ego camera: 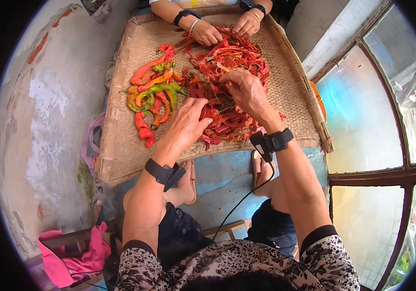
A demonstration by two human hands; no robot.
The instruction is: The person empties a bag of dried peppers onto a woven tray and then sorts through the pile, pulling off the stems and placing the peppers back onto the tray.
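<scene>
On a shallow woven tray (301, 125) lies a broad heap of dried red chili peppers (230, 125), wrinkled and tangled. My left hand (188, 122) rests at the heap's left edge, thumb and fingers apart, with nothing visibly held. Over the middle of the heap, my right hand (246, 92) has its fingers curled down among the peppers; whether they pinch one is hidden. A brownish, shrivelled pepper (199, 75) lies just left of its fingertips. Fresher, glossy red, orange and green peppers (153, 94) form a separate group left of the heap.
Across the tray, another person's two hands (206, 32) (247, 24) work at the heap's far edge. A black cable (242, 202) hangs from my right wrist device. A wall (55, 120) stands left, a framed window (368, 120) right. Pink cloth (73, 262) lies lower left.
</scene>
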